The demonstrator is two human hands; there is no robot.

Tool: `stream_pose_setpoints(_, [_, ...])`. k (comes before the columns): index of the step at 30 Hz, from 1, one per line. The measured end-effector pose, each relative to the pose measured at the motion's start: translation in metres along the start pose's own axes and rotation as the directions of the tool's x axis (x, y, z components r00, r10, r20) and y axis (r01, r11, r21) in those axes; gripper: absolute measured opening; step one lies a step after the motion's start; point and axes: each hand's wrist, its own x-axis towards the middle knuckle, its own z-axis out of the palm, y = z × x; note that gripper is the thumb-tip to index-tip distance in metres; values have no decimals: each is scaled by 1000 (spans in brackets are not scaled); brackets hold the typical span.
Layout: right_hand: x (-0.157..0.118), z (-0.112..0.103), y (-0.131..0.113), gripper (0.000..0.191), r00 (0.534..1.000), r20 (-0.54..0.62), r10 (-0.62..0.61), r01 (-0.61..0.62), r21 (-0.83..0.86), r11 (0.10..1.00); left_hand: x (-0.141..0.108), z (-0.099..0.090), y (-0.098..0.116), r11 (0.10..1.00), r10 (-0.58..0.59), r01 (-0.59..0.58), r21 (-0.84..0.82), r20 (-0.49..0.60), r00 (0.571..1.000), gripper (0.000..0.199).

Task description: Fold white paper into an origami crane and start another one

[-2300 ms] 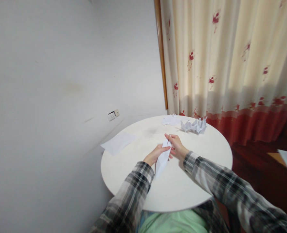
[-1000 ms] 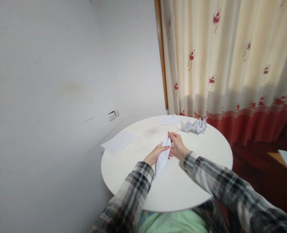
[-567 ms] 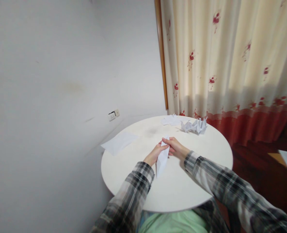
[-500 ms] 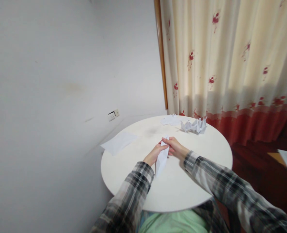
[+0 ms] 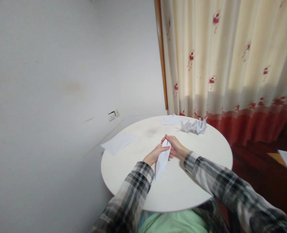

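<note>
A narrow piece of folded white paper (image 5: 161, 163) slants between my two hands, its pointed lower end toward me. My left hand (image 5: 155, 153) grips its left side, thumb laid across the front. At the upper tip, my right hand (image 5: 176, 145) pinches the paper, with its lower fingers curled behind. A dark slit shows between the layers near the top. The fingers behind the paper are partly hidden. Both hands are just above the middle of the round white table (image 5: 131, 178).
Several folded paper pieces (image 5: 198, 126) stand at the table's back right, beside a flatter heap of white paper (image 5: 170, 120). A loose white sheet (image 5: 119, 142) overhangs the left edge near the wall. Beyond the table hangs a flowered curtain (image 5: 226, 71).
My right hand has shifted slightly up at the paper's tip, and its thumb has drawn back from the front. The paper has tilted a little, and a slit now shows near its top.
</note>
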Motion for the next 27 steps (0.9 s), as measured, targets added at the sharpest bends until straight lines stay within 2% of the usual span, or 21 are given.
stream_pose_setpoints(3, [3, -1, 2, 40, 998, -51, -40, 40, 7, 999, 2, -1, -1, 1000, 0, 0, -3, 8, 1000, 31])
stream_pose_setpoints(10, [7, -5, 4, 57, 997, -74, 15, -19, -60, 998, 5, -1, -4, 1000, -7, 7, -20, 8, 1000, 31])
stream_pose_setpoints(12, [9, -7, 3, 56, 996, -89, 16, -20, -36, 999, 8, -3, -4, 995, 56, -62, -76, -79, 995, 30])
stream_pose_setpoints(14, [10, -9, 3, 46, 996, -86, 15, -17, -25, 1000, 10, -7, -2, 965, 163, -207, -160, -249, 955, 29])
stream_pose_setpoints(16, [9, -7, 4, 36, 998, -31, 56, -57, -48, 997, 12, -13, 0, 915, 225, -335, -226, -404, 887, 30])
stream_pose_setpoints(18, [5, -4, 5, 36, 984, 74, 164, -157, -92, 983, 14, -18, 1, 881, 208, -391, -266, -525, 826, 31])
stream_pose_setpoints(20, [0, 2, 6, 40, 954, 184, 235, -206, -164, 965, 14, -20, 2, 858, 215, -435, -273, -580, 786, 29])
stream_pose_setpoints(24, [-8, 10, 11, 33, 936, 289, 201, -173, -119, 978, 15, -14, 2, 851, 241, -447, -275, -552, 798, 26])
stream_pose_setpoints(27, [-7, 9, 13, 30, 941, 291, 172, -157, -75, 985, 14, -10, 2, 866, 237, -420, -271, -517, 822, 25])
